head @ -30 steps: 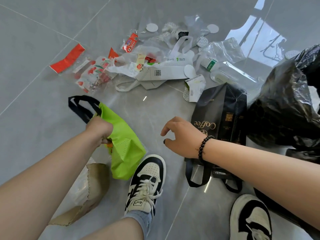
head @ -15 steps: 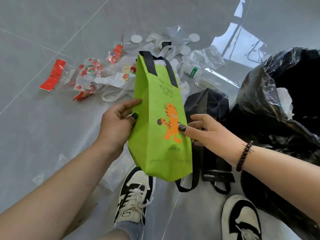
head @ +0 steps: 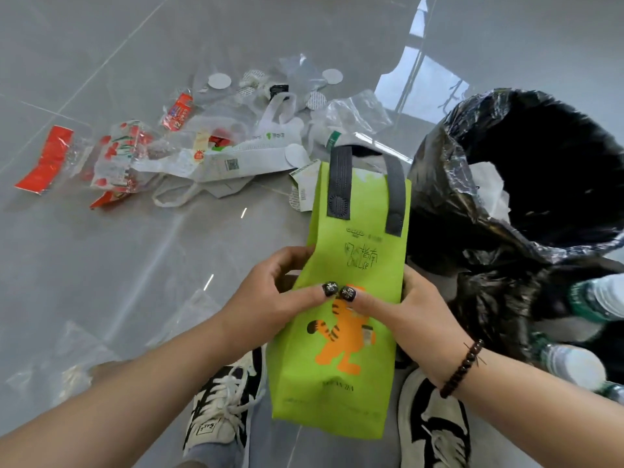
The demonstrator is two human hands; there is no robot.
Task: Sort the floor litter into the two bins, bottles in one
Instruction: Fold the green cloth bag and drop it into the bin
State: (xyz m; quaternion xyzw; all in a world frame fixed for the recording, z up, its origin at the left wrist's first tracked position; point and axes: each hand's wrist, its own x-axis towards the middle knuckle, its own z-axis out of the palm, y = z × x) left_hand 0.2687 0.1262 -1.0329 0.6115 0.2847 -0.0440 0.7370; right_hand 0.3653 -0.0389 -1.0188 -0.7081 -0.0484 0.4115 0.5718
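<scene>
A flat lime-green tote bag [head: 354, 244] with grey handles and an orange tiger print is held up in front of me. My left hand [head: 270, 298] pinches its left edge and my right hand [head: 405, 309] its right edge, thumbs meeting on the front. To the right stands a bin lined with a black bag [head: 449, 184], open, with white paper inside. At the right edge several clear plastic bottles [head: 574, 363] lie in a second black-lined bin. Floor litter [head: 216, 157] of wrappers, white bags and round lids spreads across the tiles beyond.
A red wrapper [head: 47, 160] lies farthest left. Clear plastic film [head: 77, 366] rests on the floor at lower left. My two black-and-white shoes [head: 223, 410] stand below the tote. Grey glossy tiles reflect a window at upper right.
The green tote went from hanging crumpled in my left hand near the floor to being held up flat by both hands. My view has shifted right, so the black-lined bin's opening and the bottles show.
</scene>
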